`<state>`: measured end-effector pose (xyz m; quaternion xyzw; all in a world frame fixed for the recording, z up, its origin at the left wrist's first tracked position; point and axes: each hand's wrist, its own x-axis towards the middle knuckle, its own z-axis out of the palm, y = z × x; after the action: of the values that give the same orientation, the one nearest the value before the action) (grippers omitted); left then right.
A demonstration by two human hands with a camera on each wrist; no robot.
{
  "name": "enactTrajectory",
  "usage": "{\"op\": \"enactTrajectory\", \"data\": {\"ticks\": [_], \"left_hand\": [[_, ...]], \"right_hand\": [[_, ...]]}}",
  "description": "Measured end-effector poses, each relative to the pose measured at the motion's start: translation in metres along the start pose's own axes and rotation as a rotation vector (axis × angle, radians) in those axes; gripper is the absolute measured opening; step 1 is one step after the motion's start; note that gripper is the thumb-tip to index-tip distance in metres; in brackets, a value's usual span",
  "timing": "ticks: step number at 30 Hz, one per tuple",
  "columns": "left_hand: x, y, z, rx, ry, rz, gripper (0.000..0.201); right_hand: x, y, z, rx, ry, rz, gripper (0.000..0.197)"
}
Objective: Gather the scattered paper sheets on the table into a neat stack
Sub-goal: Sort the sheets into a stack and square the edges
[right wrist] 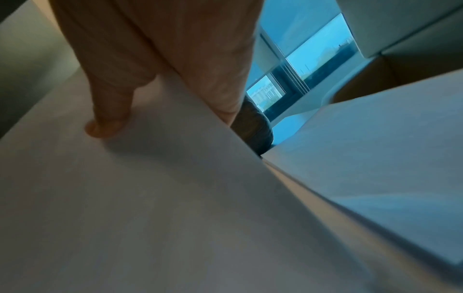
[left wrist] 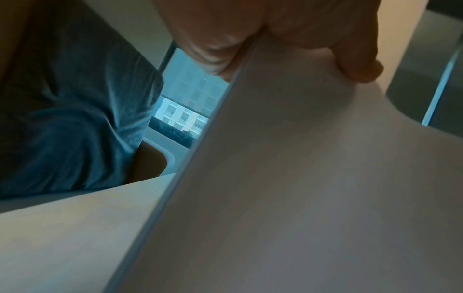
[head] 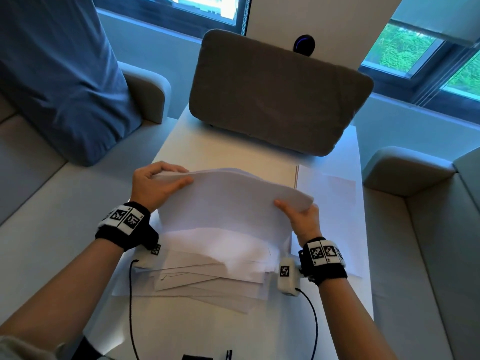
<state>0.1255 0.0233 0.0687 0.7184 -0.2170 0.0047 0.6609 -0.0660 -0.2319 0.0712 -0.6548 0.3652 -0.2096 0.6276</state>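
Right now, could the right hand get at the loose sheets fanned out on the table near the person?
Probably not without letting go: the right hand and left hand both grip the lifted bundle of sheets, which hangs over the loose sheets. They lie close below, so freeing that hand should open the way.

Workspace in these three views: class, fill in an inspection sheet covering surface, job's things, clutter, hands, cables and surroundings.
Surface: white table, largely covered by paper.
Job's things: held sheets lifted and bowed; loose sheets fanned unevenly beneath; another sheet lies flat to the right.
Clutter: dark items at the near edge, too cropped to identify.
Hands: left hand and right hand each grip a side of the held sheets.
Cables: black cable runs from each wrist camera across the table.
Surroundings: grey cushion, blue pillow, sofa, windows.
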Motion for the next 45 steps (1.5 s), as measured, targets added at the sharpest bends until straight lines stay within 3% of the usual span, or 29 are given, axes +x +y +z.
{"op": "enactTrajectory", "data": {"ticks": [4,6,8,13,15,18,20,22,25,26,28,31,33,36,38,41,45], "left_hand": [[0.008,0.014,-0.005,-0.064,0.069,0.071,0.029],[0.011,0.014,-0.012,-0.023,0.018,0.097,0.041],[0.008,0.008,-0.018,-0.019,-0.038,0.024,0.058],[-0.008,-0.012,-0.018,0.04,0.027,-0.163,0.035],[-0.01,-0.017,-0.017,0.032,0.028,-0.212,0.03],[-0.009,-0.008,-0.012,0.043,-0.042,-0.147,0.023],[-0.011,0.01,-0.004,0.005,-0.131,-0.032,0.016],[-0.012,0.03,0.006,-0.024,-0.224,0.108,0.014],[-0.011,0.055,0.013,-0.006,-0.321,0.264,0.019],[-0.009,0.06,0.012,0.006,-0.335,0.292,0.021],[-0.005,0.064,0.007,0.045,-0.357,0.272,0.019],[0.001,0.057,-0.009,0.138,-0.311,0.129,0.027],[0.004,0.055,-0.02,0.113,-0.265,0.072,0.035],[0.008,0.065,-0.023,0.027,-0.113,-0.006,0.022],[0.008,0.072,-0.016,-0.077,-0.06,-0.002,0.024],[0.002,0.082,-0.001,-0.243,-0.091,-0.031,0.029],[-0.002,0.071,0.017,-0.19,-0.118,-0.169,0.045]], "right_hand": [[-0.003,-0.01,0.003,0.103,0.007,-0.025,0.023],[-0.003,-0.014,0.004,0.059,0.019,-0.043,0.021],[-0.002,-0.015,0.005,-0.062,-0.005,-0.083,0.019],[-0.004,-0.01,0.005,-0.13,0.046,-0.087,0.035],[-0.004,-0.014,0.004,-0.291,0.12,-0.223,0.055],[-0.006,-0.028,0.01,-0.679,0.206,-0.617,0.084],[-0.017,-0.041,0.025,-0.867,0.097,-0.784,0.086],[-0.027,-0.051,0.043,-0.956,-0.068,-0.848,0.076],[-0.033,-0.057,0.06,-0.953,-0.258,-0.782,0.024],[-0.033,-0.058,0.06,-0.919,-0.296,-0.757,0.016],[-0.035,-0.061,0.055,-0.831,-0.284,-0.768,0.016],[-0.035,-0.073,0.044,-0.654,-0.194,-0.768,0.018],[-0.033,-0.081,0.035,-0.517,-0.182,-0.694,0.015],[-0.031,-0.09,0.027,-0.327,-0.176,-0.549,0.02],[-0.033,-0.091,0.026,-0.159,-0.171,-0.456,0.013],[-0.036,-0.088,0.032,0.059,-0.188,-0.368,0.006],[-0.035,-0.074,0.042,0.142,-0.155,-0.28,0.02]]}}
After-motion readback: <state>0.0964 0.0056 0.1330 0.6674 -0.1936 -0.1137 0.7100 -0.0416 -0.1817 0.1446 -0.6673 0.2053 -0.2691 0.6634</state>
